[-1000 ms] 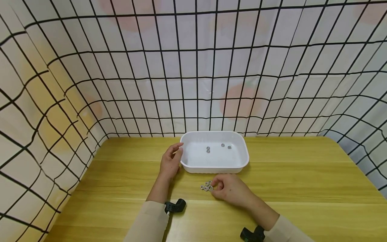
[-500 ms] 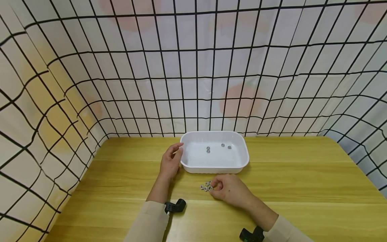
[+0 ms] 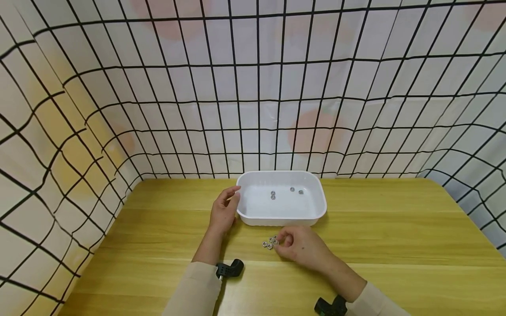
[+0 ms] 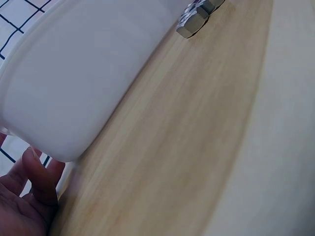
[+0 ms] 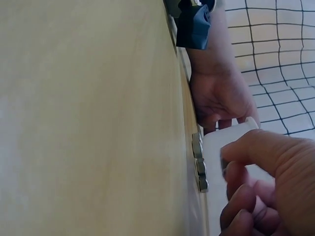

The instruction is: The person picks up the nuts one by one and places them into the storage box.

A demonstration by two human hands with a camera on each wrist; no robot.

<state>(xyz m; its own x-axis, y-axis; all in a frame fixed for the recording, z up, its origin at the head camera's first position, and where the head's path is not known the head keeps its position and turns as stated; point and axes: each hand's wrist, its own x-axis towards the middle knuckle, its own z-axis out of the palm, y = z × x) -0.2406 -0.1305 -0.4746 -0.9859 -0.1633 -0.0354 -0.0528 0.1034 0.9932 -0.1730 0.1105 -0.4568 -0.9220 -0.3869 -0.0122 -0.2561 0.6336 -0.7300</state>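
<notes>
My right hand (image 3: 302,245) pinches a metal hex nut (image 3: 275,242) between thumb and forefinger, just in front of the white tray (image 3: 282,222). In the right wrist view, the pinched nut (image 5: 224,164) shows as a dark edge between the fingertips. Beside that hand, several loose nuts (image 3: 269,246) lie clustered on the table. Inside the tray sit several more nuts (image 3: 273,197), two of them close together. At the tray's left end my left hand (image 3: 223,213) rests with fingers loosely bent against its side; its thumb (image 4: 40,174) is by the tray's corner.
The wooden table (image 3: 158,245) stretches out on both sides of the tray. Behind it hangs a white curtain (image 3: 316,109) with a black grid net in front. Each wrist carries a black camera mount (image 3: 230,268).
The right hand has lifted a nut slightly up from the front of the cluster. The left hand and the tray stay in place.
</notes>
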